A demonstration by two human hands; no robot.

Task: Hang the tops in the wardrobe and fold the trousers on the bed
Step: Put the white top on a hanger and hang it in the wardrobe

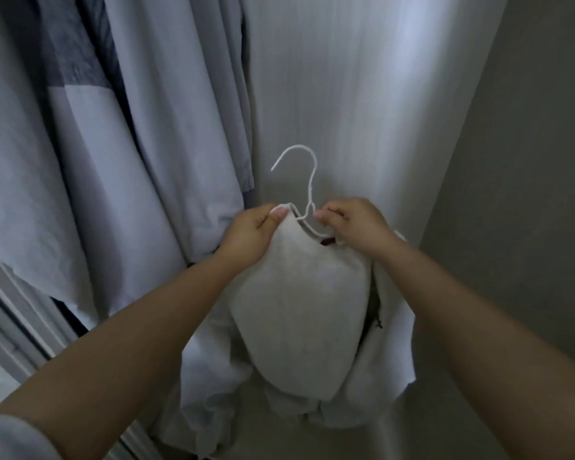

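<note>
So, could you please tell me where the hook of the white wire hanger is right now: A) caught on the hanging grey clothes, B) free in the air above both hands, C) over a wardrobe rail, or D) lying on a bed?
B: the hook of the white wire hanger stands free before the pale wall, above the left hand and right hand, which hold the white fleece top at its neck.

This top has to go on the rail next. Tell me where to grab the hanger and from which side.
Grip the white hanger by its bare neck just under the hook, coming from the right with the right hand: the white top covers its arms, and the hook opens leftward.
</note>
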